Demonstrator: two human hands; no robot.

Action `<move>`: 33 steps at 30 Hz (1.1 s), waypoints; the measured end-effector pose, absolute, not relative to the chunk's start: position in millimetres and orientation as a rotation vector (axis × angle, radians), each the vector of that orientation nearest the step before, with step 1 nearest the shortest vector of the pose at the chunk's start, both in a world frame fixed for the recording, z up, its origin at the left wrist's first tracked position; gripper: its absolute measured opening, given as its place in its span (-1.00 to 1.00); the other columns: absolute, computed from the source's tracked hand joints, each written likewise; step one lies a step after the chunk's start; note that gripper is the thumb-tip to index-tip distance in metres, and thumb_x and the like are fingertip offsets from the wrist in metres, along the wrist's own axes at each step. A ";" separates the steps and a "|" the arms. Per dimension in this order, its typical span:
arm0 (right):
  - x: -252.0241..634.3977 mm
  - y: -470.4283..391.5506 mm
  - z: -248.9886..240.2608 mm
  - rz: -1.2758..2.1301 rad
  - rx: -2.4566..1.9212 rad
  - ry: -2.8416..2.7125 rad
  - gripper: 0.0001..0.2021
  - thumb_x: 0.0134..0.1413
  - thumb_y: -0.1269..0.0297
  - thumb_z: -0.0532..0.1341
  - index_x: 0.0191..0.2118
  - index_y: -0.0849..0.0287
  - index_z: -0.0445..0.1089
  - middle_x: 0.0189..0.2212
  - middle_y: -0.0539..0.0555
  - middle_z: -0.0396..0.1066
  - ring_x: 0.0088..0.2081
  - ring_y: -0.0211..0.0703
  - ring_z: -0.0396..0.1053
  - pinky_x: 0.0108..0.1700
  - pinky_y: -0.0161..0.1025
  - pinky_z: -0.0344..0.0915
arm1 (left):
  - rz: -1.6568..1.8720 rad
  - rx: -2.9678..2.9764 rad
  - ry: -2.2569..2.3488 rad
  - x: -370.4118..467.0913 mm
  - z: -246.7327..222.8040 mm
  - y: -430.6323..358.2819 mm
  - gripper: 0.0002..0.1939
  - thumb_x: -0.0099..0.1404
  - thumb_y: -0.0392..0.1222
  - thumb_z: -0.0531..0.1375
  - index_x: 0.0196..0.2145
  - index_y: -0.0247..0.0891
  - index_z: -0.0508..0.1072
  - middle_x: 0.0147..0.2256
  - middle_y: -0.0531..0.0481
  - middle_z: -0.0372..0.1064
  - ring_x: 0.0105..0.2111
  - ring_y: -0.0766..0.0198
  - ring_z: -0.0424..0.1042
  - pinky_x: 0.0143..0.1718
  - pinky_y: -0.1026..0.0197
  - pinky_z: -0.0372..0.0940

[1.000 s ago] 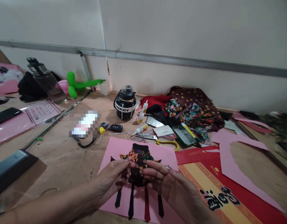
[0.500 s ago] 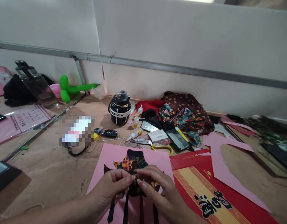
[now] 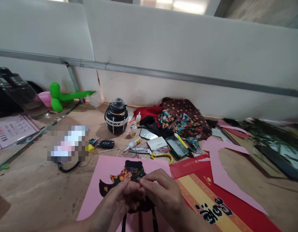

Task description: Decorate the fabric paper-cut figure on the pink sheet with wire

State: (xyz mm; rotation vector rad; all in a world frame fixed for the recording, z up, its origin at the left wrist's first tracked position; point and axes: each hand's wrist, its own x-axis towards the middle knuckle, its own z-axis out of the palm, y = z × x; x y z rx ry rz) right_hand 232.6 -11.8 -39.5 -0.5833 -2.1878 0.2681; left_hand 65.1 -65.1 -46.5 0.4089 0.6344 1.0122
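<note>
Both hands meet above a pink sheet (image 3: 89, 199) that bears a collage of dark and floral fabric pieces (image 3: 133, 170). My left hand (image 3: 117, 199) is turned partly palm up, its thumb raised and its fingers curled under the other hand; what it holds, if anything, is hidden. The fingertips of my right hand (image 3: 162, 190) are pinched together over the left fingers, on something too small to make out. Dark strips run down the sheet below the hands, and the hands cover the collage's lower middle.
Beyond the sheet lie yellow-handled scissors (image 3: 167, 157), glue bottles (image 3: 133, 144), a car key (image 3: 106, 144) and a black jar (image 3: 116, 117). Crumpled fabrics (image 3: 185, 119) lie behind. A red envelope (image 3: 221, 190) and pink paper scraps (image 3: 220, 164) are at the right.
The view has shifted, so the things on the table appear further left. My left hand has turned more palm up with its thumb lifted; my right fingertips remain together near it.
</note>
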 end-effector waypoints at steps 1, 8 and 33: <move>235.0 -11.7 -39.3 0.169 -0.538 -2.213 -0.80 0.12 0.51 0.18 -0.14 0.22 0.42 -0.40 0.11 0.47 -0.39 -0.19 0.37 -0.42 -0.29 0.35 | 0.987 0.382 0.566 65.1 -45.2 -64.1 -0.57 0.27 0.08 0.09 -0.28 -0.32 0.58 -0.28 -0.14 0.47 -0.22 0.16 0.34 -0.16 0.20 0.16; 270.6 23.4 -33.5 0.046 -0.653 -2.145 -0.85 0.12 0.48 0.19 -0.21 0.16 0.44 -0.38 0.06 0.51 -0.33 -0.20 0.41 -0.28 -0.25 0.36 | 0.815 0.255 0.584 54.6 -49.1 -68.4 -0.45 0.08 0.17 0.24 -0.11 -0.30 0.54 -0.09 -0.17 0.45 -0.04 0.07 0.31 -0.07 0.19 0.16; 352.3 119.1 -87.4 -0.176 -1.414 -2.038 -0.61 0.21 0.09 0.01 -0.25 0.19 0.52 -0.32 0.18 0.55 -0.28 0.01 0.44 -0.24 -0.12 0.30 | 1.251 0.212 0.913 -10.5 -53.0 -62.0 -0.61 0.27 0.01 0.12 -0.22 -0.38 0.53 -0.16 -0.21 0.46 -0.11 0.11 0.38 -0.16 0.18 0.33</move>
